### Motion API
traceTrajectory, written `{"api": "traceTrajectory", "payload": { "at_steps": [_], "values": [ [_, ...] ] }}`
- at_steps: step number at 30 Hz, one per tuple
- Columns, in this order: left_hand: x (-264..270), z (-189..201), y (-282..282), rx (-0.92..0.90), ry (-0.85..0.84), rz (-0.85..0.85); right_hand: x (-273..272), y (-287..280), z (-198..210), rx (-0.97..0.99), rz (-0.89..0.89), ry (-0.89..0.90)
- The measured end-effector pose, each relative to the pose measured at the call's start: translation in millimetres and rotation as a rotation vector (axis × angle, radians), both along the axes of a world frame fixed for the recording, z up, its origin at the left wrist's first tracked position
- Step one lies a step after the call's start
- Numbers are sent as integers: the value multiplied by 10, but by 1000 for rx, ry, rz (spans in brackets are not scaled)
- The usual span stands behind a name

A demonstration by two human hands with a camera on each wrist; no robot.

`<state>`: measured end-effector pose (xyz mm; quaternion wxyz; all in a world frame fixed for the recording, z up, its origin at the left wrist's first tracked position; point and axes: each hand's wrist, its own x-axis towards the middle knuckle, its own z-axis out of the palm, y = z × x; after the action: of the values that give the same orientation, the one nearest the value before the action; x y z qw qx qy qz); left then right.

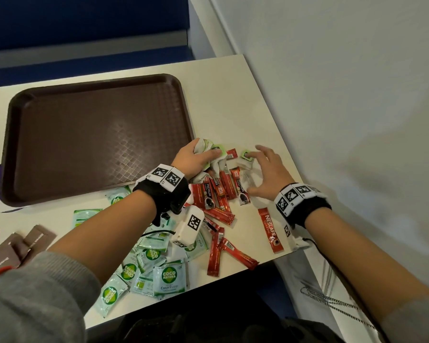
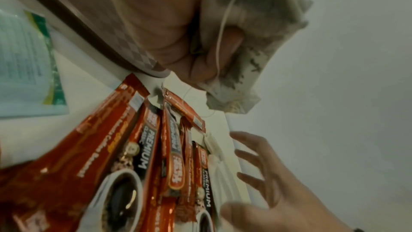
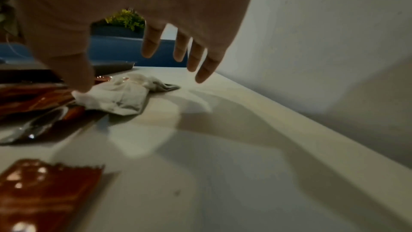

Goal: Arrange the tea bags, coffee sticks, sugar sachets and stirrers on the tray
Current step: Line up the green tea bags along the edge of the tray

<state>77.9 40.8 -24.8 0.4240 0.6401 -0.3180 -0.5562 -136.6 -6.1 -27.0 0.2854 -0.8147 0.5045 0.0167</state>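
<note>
My left hand (image 1: 198, 157) grips a bunch of white tea bags (image 2: 256, 29) with green tags just off the right edge of the brown tray (image 1: 84, 134), which holds nothing. My right hand (image 1: 263, 169) hovers with fingers spread over another tea bag (image 3: 125, 94) with a green tag (image 1: 247, 154); its thumb touches the bag's edge. Red coffee sticks (image 1: 221, 191) lie between and below the hands. Green-and-white sugar sachets (image 1: 159, 263) are heaped near the table's front edge.
Brown sachets (image 1: 18, 243) lie at the front left of the table. The white wall (image 1: 357, 95) runs close along the table's right edge (image 1: 270, 107). A blue bench (image 1: 84, 33) sits beyond the table's far side.
</note>
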Motion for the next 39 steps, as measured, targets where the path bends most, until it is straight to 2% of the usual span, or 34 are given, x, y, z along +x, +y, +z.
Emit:
{"api": "traceTrajectory", "payload": {
  "at_steps": [2,5,9,17,21,28,30,34,39],
  "values": [
    [6,0,-17,-4,-4,-2,19,-25,-24,79,128,85],
    [-3,17,-30,-8,4,-12,43,-27,-59,45,236,194],
    [-22,37,-26,-5,14,-26,84,-13,-44,6,136,121],
    [-33,15,-15,12,3,-28,70,-38,-60,55,-115,40],
    [12,-5,-18,10,-2,-26,195,-55,155,-5,-182,-181],
    [269,93,82,-29,97,-126,834,-37,426,-9,-134,-401],
    [425,129,148,-20,132,-99,1021,-6,448,2,-140,-436],
    [807,223,340,1,86,-55,1481,95,488,43,-145,-478],
    [1357,361,601,-77,79,21,2211,256,566,129,-63,-538]
  ]
}}
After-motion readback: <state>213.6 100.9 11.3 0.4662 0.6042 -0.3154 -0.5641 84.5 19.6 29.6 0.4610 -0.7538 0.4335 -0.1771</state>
